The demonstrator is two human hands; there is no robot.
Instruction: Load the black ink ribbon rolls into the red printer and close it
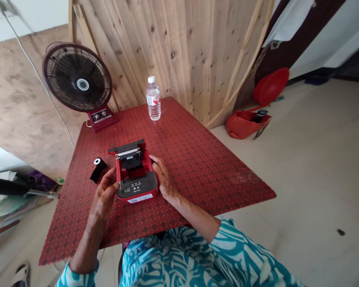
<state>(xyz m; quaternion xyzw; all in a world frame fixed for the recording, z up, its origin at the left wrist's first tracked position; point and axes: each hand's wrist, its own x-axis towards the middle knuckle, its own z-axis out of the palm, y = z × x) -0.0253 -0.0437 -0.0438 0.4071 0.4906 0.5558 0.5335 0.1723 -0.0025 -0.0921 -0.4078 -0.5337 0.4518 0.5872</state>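
Gripping the red printer (134, 187) between left hand (106, 195) and right hand (164, 179), fingers (114, 184) closed on its sides, long axis running forward; a black roll (97, 169) lies nearer the left hand.

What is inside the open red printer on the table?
Inside the red printer, a dark compartment lies below a metal bar. Shadow covers the compartment's floor, so I cannot tell whether anything sits in it.
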